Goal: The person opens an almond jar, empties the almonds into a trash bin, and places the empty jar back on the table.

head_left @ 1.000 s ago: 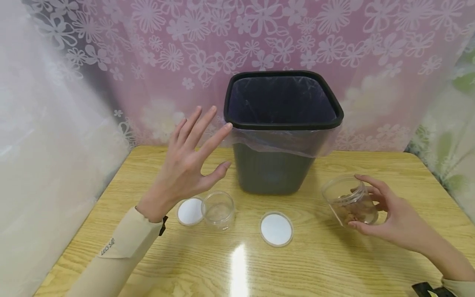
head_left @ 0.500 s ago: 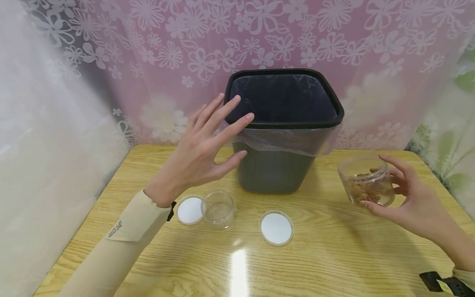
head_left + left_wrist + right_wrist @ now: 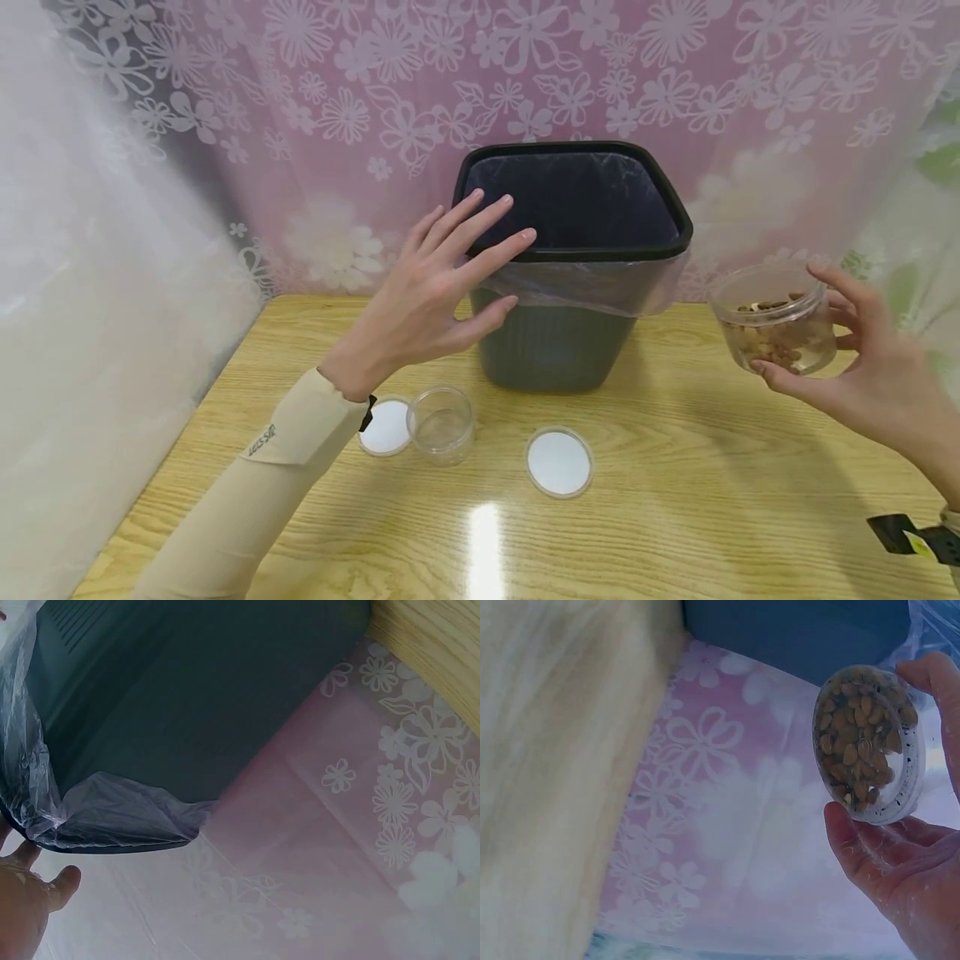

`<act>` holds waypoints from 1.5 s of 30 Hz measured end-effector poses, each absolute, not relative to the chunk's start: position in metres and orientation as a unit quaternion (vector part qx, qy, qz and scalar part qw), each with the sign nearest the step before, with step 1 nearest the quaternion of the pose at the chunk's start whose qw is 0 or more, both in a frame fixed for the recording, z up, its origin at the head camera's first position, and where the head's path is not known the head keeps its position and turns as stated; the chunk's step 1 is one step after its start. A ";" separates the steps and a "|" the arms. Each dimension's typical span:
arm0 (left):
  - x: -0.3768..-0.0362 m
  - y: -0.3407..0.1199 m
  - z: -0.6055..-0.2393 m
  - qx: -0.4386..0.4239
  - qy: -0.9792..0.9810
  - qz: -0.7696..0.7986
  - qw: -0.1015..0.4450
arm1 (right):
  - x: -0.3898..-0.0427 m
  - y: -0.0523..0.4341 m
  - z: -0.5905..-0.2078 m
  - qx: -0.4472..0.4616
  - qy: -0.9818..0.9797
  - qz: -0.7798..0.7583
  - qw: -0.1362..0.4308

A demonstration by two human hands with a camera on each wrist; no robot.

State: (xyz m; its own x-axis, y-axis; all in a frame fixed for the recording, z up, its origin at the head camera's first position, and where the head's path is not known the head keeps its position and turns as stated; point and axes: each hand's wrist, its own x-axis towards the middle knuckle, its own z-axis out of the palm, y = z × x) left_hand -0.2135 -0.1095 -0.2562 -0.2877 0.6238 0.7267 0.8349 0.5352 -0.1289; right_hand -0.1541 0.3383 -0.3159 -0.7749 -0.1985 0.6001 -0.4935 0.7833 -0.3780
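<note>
Jar of nuts is held aloft right of the bin, gripped by right hand with fingers curled round it. Left hand, fingers spread, is at the bin's near-left rim, holding nothing. Best tipped only once the jar mouth is carried fully over the bin opening, bin steadied.

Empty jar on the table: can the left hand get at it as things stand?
Probably yes. The left hand is open at the bin's rim, holding nothing, and the empty jar stands uncovered just beneath its wrist, with only a lid beside it.
</note>
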 end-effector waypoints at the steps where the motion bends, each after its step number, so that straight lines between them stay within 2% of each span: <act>1: -0.214 -0.109 -0.256 -0.462 -0.790 -0.140 0.378 | -0.155 0.338 -0.313 0.191 -0.901 0.269 0.281; 12: -0.215 -0.099 -0.251 -0.469 -0.789 -0.136 0.373 | -0.165 0.335 -0.288 0.209 -0.889 0.232 0.335; 27: -0.212 -0.089 -0.253 -0.432 -0.837 -0.084 0.326 | -0.175 0.326 -0.249 0.226 -0.884 0.218 0.347; 39: -0.208 -0.087 -0.259 -0.406 -0.842 -0.064 0.349 | -0.186 0.315 -0.230 0.244 -0.873 0.179 0.382; 45: -0.208 -0.086 -0.261 -0.402 -0.842 -0.065 0.355 | -0.190 0.308 -0.219 0.279 -0.873 0.143 0.374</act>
